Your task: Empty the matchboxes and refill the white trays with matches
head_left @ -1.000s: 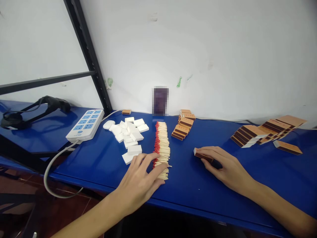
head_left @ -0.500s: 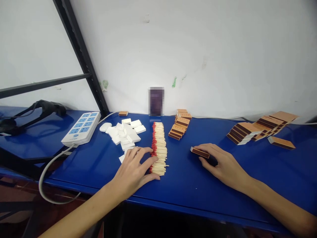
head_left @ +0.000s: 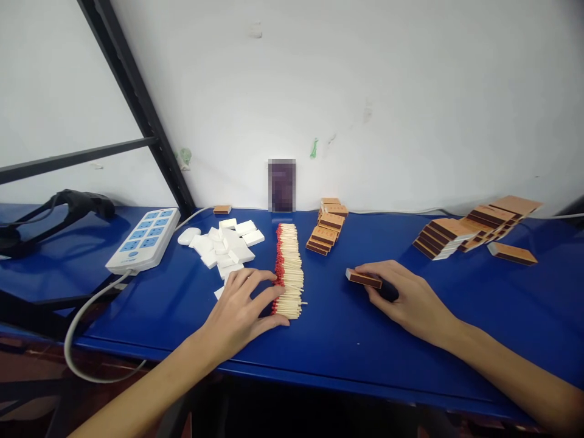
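Note:
A long row of matches (head_left: 292, 261) lies on the blue table, red heads to the left. My left hand (head_left: 244, 304) rests at the near end of this row. Its fingers are spread, with the index fingertip at the red heads and the thumb by the nearest matches. To the right, my right hand (head_left: 406, 298) pinches a matchbox (head_left: 364, 279) between thumb and fingers, its white end facing left. Beyond my left hand lies a heap of white matchbox trays (head_left: 223, 246), partly covered by the fingers. Stacked matchboxes (head_left: 326, 228) stand between the row and the wall.
A larger pile of matchboxes (head_left: 474, 228) is at the right, with a single matchbox (head_left: 511, 253) beside it. On the left are a white power strip (head_left: 145, 240), a white mouse-like object (head_left: 188, 236) and black straps (head_left: 73, 207). A pixelated dark rectangle (head_left: 281, 185) stands against the wall.
The whole view has shifted slightly, so everything appears a little further left. Both hands keep nearly the same places, and the matchbox in my right hand has tilted a touch flatter.

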The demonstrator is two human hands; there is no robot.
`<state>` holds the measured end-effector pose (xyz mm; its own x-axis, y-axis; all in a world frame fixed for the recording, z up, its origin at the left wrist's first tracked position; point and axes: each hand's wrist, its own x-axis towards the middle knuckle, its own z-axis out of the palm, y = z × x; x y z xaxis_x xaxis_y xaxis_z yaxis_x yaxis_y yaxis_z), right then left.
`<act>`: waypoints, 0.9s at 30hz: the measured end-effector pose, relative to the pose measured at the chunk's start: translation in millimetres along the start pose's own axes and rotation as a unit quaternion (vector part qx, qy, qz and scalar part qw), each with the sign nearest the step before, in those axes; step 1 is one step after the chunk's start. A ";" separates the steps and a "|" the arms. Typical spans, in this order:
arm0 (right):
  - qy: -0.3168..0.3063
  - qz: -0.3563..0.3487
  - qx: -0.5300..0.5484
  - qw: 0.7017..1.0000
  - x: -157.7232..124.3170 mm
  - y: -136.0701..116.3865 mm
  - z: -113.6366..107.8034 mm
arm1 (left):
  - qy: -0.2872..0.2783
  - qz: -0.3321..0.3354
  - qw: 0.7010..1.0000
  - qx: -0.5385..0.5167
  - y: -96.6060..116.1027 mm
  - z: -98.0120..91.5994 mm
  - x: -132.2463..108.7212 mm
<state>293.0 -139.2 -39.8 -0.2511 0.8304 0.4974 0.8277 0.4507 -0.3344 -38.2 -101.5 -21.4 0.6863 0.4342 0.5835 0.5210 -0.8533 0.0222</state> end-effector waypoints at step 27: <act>0.131 -0.121 0.080 0.981 51.2 -84.4 3.1 | 0.034 -0.130 0.971 -0.197 8.3 -11.2 26.8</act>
<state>208.7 -133.7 11.4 -0.2760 0.5898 0.7589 0.6657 0.6868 -0.2917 -21.2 -100.2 3.5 0.5154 0.6403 0.5695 0.4280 -0.7681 0.4762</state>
